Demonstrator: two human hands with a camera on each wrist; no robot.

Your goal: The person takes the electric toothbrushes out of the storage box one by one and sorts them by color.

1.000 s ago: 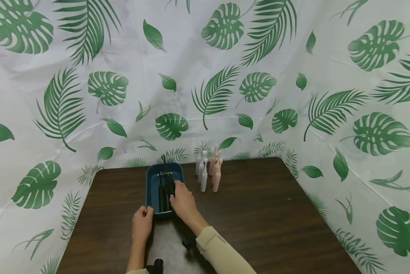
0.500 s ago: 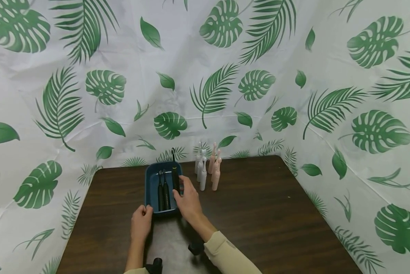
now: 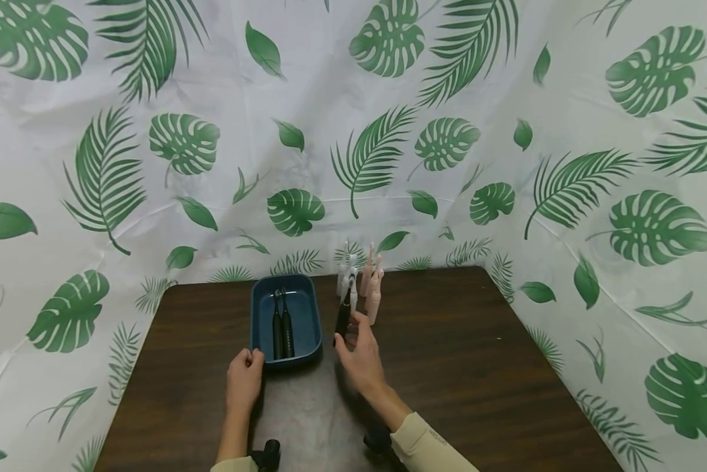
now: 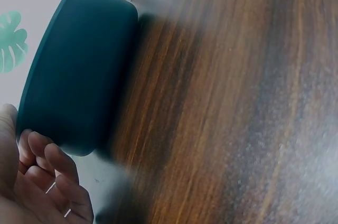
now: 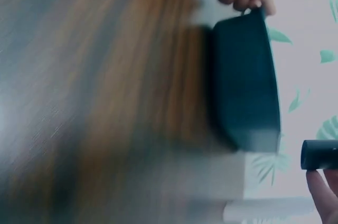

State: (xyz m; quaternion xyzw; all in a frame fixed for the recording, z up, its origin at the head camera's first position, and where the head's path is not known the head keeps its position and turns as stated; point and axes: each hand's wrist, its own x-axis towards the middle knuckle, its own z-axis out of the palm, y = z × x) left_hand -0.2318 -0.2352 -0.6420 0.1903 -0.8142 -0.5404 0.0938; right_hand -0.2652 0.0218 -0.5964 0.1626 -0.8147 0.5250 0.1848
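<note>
A blue tray (image 3: 305, 328) stands on the table, and my left hand (image 3: 244, 380) grips its near left corner. The left wrist view has the thumb at the tray's rim (image 4: 39, 49) and the fingers curled against its outer wall. To the right of the tray, my right hand (image 3: 362, 357) holds a black electric toothbrush (image 3: 343, 316) by its handle, head up and leaning slightly right. Its round base (image 5: 319, 154) shows over the fingers (image 5: 320, 195) in the right wrist view. Inside the tray lie two more black electric toothbrushes (image 3: 282, 333), side by side.
Several white electric toothbrushes (image 3: 353, 300) stand upright behind the held one, which overlaps them in the head view. Several pink ones (image 3: 374, 301) stand to their right. Leaf-patterned cloth (image 3: 306, 151) hangs behind the brown wooden table (image 3: 448, 367).
My right hand has lifted the black toothbrush out of the tray and carried it right, towards the white ones. My left hand stays at the tray's corner.
</note>
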